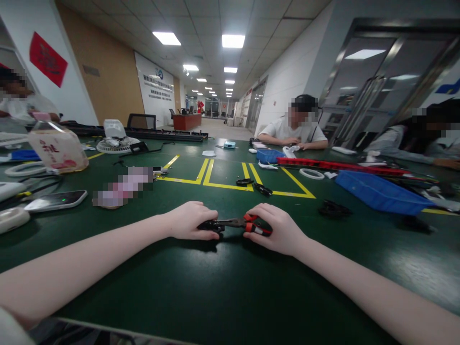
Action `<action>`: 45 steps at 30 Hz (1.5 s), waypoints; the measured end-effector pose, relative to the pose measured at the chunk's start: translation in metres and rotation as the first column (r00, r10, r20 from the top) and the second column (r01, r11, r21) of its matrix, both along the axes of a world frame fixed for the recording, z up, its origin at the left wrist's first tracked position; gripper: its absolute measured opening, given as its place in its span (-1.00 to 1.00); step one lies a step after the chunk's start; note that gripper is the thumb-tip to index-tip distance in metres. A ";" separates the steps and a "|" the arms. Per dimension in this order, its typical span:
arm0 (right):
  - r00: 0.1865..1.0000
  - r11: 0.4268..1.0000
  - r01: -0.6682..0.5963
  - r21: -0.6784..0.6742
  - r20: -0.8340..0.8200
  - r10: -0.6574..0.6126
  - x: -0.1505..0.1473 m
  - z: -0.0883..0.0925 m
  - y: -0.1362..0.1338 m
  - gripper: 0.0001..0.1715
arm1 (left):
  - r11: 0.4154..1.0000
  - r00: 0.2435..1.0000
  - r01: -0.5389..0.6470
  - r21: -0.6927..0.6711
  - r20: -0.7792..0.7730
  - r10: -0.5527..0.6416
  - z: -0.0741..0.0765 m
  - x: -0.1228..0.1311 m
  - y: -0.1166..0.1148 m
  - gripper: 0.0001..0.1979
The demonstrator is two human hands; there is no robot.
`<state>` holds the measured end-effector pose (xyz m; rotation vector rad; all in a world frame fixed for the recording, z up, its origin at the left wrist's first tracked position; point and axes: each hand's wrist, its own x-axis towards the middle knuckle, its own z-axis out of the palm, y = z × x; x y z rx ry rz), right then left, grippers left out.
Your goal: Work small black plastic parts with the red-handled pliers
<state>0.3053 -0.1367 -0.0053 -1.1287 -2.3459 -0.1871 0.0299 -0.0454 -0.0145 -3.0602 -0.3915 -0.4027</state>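
Note:
My right hand (275, 229) is closed round the red and black handles of a pair of pliers (248, 223). Their dark jaws point left and meet a small black part (217, 226) gripped by my left hand (192, 221). What exactly the jaws hold is too small to tell. Both hands are just above the green table (230, 292), near its front. Beyond them, two similar black parts (263, 189) lie by the yellow tape lines (230, 186). Farther right lies a dark cluster of black parts (334, 209).
A blue tray (381, 191) stands at the right, near a red strip (341, 165) and a white ring (311, 174). At the left are a drink bottle (59, 146), a phone (56, 201) and a small white fan (115, 136). Several people (294, 129) sit around the table.

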 end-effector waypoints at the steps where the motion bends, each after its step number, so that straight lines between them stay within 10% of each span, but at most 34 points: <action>1: 1.000 1.000 -0.001 0.003 0.002 0.001 0.000 0.000 0.000 -0.62 | 1.000 1.000 -0.004 0.000 -0.002 0.004 0.000 0.000 0.000 -0.60; 35: 1.000 1.000 0.010 0.018 0.027 -0.011 0.009 -0.007 0.013 -0.61 | 0.973 0.998 0.066 0.219 0.001 -0.068 0.003 0.000 0.000 -0.48; 45: 0.987 0.990 0.142 -0.017 -0.077 -0.143 0.017 -0.011 0.019 -0.54 | 0.993 0.987 -0.122 -0.008 0.108 0.122 0.001 0.000 0.005 -0.51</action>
